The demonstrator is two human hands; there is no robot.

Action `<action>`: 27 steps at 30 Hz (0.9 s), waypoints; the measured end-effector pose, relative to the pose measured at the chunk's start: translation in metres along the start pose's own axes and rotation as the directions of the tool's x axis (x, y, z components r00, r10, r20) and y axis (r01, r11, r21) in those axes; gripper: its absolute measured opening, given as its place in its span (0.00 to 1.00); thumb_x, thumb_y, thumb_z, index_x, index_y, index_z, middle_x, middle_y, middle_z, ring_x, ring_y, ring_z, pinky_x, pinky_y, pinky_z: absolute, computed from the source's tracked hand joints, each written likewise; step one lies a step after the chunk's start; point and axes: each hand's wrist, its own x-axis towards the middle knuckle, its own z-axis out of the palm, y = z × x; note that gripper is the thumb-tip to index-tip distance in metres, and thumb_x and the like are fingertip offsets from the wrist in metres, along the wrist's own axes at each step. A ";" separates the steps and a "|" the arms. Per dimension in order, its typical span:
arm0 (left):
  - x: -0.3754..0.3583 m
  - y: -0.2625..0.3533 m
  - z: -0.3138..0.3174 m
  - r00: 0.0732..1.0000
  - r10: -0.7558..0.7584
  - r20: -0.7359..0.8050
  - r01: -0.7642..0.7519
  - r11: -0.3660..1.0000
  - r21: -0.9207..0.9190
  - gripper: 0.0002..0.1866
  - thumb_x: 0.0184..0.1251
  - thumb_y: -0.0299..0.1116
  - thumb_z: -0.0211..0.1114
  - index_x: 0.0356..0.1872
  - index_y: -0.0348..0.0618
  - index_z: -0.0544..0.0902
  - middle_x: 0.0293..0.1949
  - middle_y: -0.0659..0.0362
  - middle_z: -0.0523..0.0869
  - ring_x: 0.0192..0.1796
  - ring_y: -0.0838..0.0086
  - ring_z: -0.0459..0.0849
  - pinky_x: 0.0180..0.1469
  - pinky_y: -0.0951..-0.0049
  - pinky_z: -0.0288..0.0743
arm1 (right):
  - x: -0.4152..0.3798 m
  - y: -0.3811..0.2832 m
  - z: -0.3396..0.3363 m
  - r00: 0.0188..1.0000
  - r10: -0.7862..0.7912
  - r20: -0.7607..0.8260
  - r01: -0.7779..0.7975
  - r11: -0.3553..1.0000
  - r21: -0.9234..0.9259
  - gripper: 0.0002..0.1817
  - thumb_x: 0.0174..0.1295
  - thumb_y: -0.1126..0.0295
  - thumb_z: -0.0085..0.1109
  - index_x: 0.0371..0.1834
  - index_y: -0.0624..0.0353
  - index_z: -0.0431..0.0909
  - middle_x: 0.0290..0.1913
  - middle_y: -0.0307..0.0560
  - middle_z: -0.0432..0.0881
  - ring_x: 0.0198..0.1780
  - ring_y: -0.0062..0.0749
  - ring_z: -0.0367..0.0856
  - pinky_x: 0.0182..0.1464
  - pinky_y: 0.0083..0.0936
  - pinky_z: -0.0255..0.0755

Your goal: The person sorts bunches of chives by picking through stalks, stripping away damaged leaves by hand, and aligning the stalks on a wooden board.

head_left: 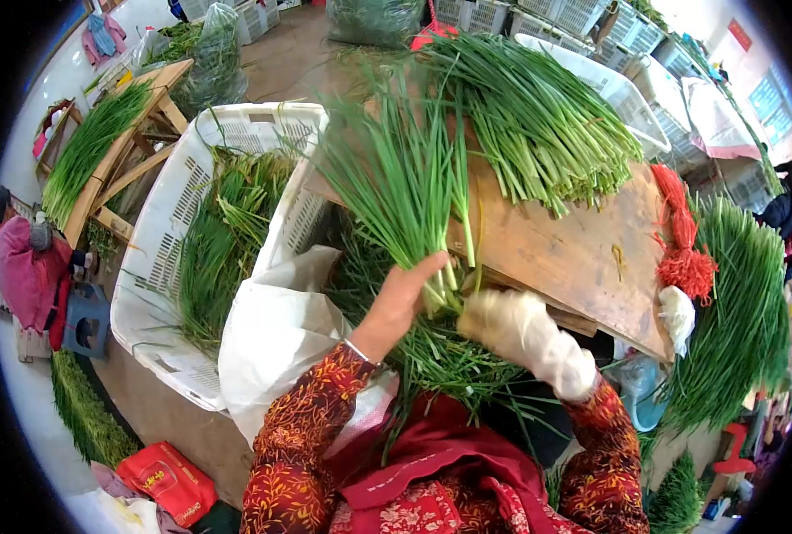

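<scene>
My left hand (pixel 402 298), bare, is closed round the lower stems of a small bunch of garlic chives (pixel 405 191). Its green leaves fan upward over the wooden board (pixel 565 245). Beside the stem ends is my right hand (pixel 511 329) in a pale glove, its fingers smeared by motion, so I cannot see whether they grip anything. Loose leaves (pixel 467 365) lie below both hands, over my lap. At the board's far side rests a large pile of chives (pixel 538 116), pale stem ends towards me.
A white plastic crate (pixel 160 258) holding leaves stands to the left, a white sack (pixel 276 325) against it. Red ties (pixel 678 236) hang at the board's right edge, near stacked chives (pixel 730 311). A person in pink (pixel 31 271) is at far left.
</scene>
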 end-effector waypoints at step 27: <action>0.012 0.017 0.015 0.976 0.218 0.000 -0.207 0.927 -0.312 0.14 0.59 0.32 0.61 0.45 0.41 0.72 0.39 0.59 0.79 0.34 0.77 0.78 0.36 0.71 0.76 | 0.070 0.065 -0.067 0.645 0.508 -0.571 -0.707 0.680 -0.193 0.13 0.55 0.60 0.56 0.28 0.59 0.73 0.20 0.49 0.78 0.24 0.44 0.79 0.26 0.31 0.71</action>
